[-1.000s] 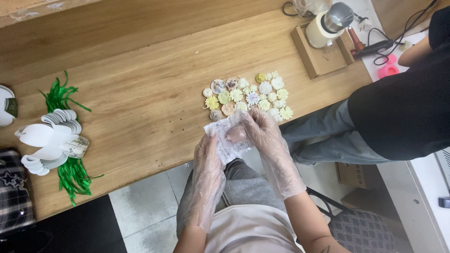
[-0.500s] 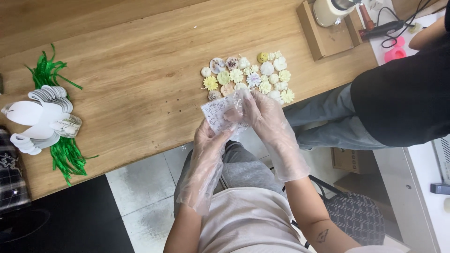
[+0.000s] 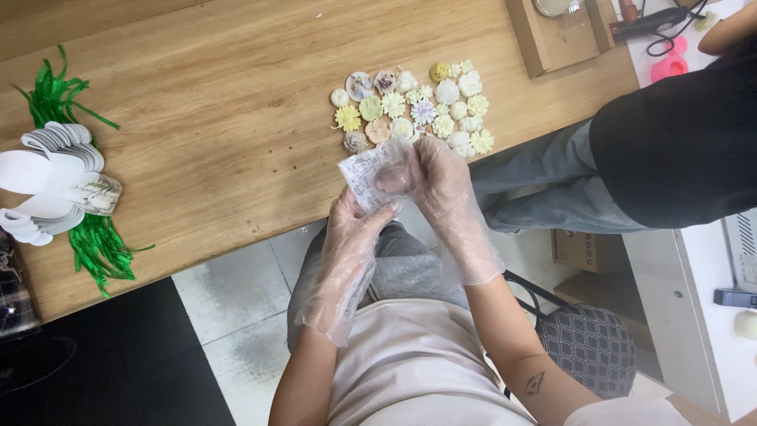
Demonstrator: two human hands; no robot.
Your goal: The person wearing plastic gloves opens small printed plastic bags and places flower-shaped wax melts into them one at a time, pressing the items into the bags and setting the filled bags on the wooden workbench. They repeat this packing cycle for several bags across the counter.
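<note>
Both hands wear loose clear plastic gloves and meet just off the near edge of the long wooden table, over the person's lap. The left hand curls its fingers up under a small clear printed plastic pouch and pinches its lower edge, while the right hand closes its fingers around the pouch's other side, with a small pinkish piece showing at the fingertips where the two hands meet; whether that piece is already inside the pouch cannot be told. To do this well, the left hand should hold the mouth of the pouch wide and steady, and the right should grip the moulded piece by its edges only, since such petal shapes probably chip or smear under pressure. The slack gloves can snag in the opening, so the fingertips need to be kept taut. Working over the lap risks a drop to the tiled floor; staying above the tabletop would be safer. Just beyond the hands lies the cluster of small pastel flower-shaped pieces, close together on the wood. Well apart to the left sit a stack of white paper tags and green shredded strips. A second person in a black top sits at the right.
</note>
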